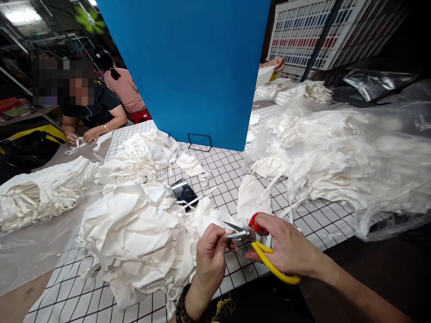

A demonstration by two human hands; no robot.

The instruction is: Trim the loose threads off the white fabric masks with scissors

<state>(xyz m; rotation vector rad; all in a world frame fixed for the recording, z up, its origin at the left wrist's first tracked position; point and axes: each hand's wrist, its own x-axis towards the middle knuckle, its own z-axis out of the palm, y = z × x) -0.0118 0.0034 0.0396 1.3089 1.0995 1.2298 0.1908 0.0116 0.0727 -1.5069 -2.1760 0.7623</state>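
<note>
My right hand [286,246] grips scissors [267,260] with one red and one yellow handle, their blades spread and pointing left. My left hand [212,258] is pinched closed right at the blade tips, on a piece of white fabric that is mostly hidden by the fingers. Just beyond it, white fabric [204,215] with narrow straps lies on the checked cloth. A large heap of white fabric pieces [134,229] sits to the left of my left hand. Another white piece [252,197] rests flat behind the scissors.
A tall blue board [195,67] stands on the table behind a wire stand [200,141]. A dark phone-like object [184,193] lies near the heap. Clear plastic bags [336,157] of white fabric fill the right. Stacked white pieces [47,193] lie left, where a person [97,107] sits.
</note>
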